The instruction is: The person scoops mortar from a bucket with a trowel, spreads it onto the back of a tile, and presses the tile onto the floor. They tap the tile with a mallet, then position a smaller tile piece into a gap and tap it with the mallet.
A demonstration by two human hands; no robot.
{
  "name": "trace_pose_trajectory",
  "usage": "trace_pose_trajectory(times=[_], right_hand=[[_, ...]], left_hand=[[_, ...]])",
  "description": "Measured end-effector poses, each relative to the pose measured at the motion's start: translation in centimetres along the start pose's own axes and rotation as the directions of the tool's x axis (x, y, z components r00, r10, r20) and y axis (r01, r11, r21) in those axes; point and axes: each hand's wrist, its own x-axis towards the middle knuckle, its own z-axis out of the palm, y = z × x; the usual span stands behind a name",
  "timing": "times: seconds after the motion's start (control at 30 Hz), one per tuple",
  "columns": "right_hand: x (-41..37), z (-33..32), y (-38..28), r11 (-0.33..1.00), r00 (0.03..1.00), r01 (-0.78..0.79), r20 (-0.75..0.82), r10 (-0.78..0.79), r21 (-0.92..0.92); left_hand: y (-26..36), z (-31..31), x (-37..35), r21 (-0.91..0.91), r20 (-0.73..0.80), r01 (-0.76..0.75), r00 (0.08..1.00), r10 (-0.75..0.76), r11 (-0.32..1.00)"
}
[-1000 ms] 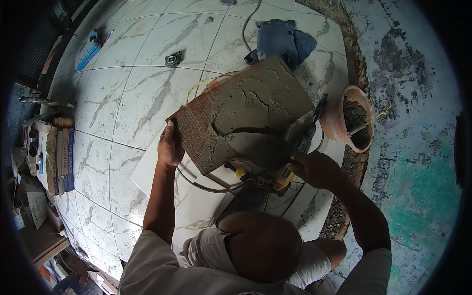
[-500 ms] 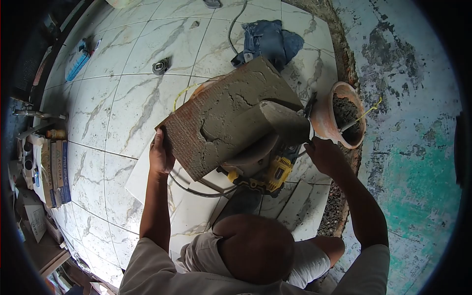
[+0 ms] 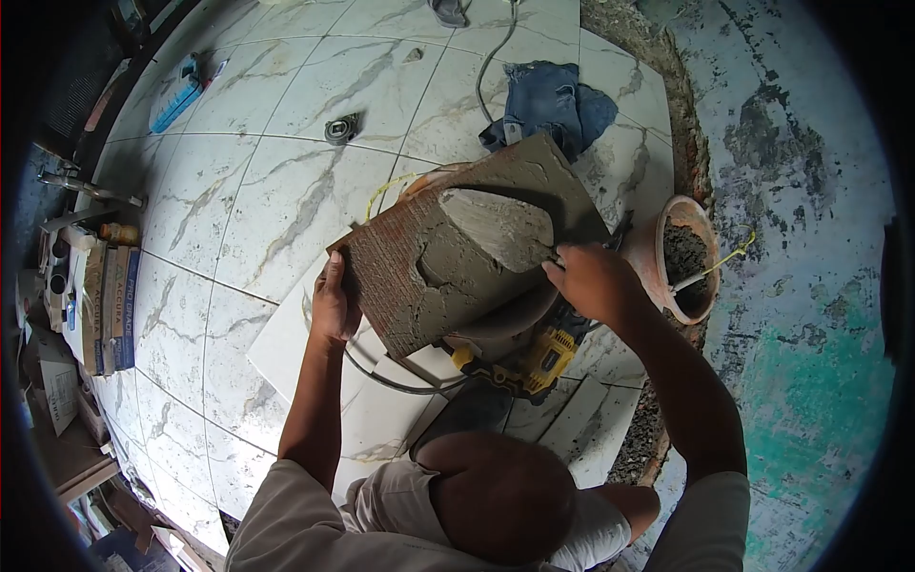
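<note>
My left hand [image 3: 335, 303] grips the left corner of a tile [image 3: 381, 276], its thumb on the coated face. Grey mortar [image 3: 429, 319] covers most of that face, while reddish ridged backing shows at the left end. In my right hand [image 3: 600, 283] is a trowel [image 3: 500, 227], whose pale blade lies flat over the mortar near the tile's middle right. The trowel's handle is hidden inside my fist. Beneath the tile, a bucket with a yellow cord is mostly covered.
A yellow and black power tool [image 3: 538, 367] lies below the tile. To the right stands a bucket of dark mix [image 3: 688, 253] with a stick in it. Blue jeans cloth [image 3: 548, 107], a tape measure [image 3: 341, 128] and a blue level [image 3: 176, 107] rest on the marbled floor tiles [image 3: 286, 191].
My right hand has moved the trowel up and left, from the tile's right lower edge onto its mortar face. The blade has turned flatter. My left hand still holds the tile.
</note>
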Motion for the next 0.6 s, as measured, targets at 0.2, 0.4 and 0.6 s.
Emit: trace_pose_trajectory(times=[0.2,0.4,0.6], right_hand=[[3.4,-1.5,3.1,0.996,0.996,-0.083,0.036,0.081,0.043],[4.1,-1.9,6.2,0.968,0.980,-0.198,0.066,0.189,0.158],[4.4,-4.2,7.2,0.915,0.933,-0.347,0.173,0.315,0.205]], left_hand=[[0.0,0.4,-0.2,-0.004,-0.026,-0.013,1.000,0.013,1.000],[0.1,0.6,-0.3,-0.016,0.007,-0.003,1.000,0.003,1.000],[0.0,0.2,-0.2,0.032,0.002,-0.006,1.000,0.006,0.999]])
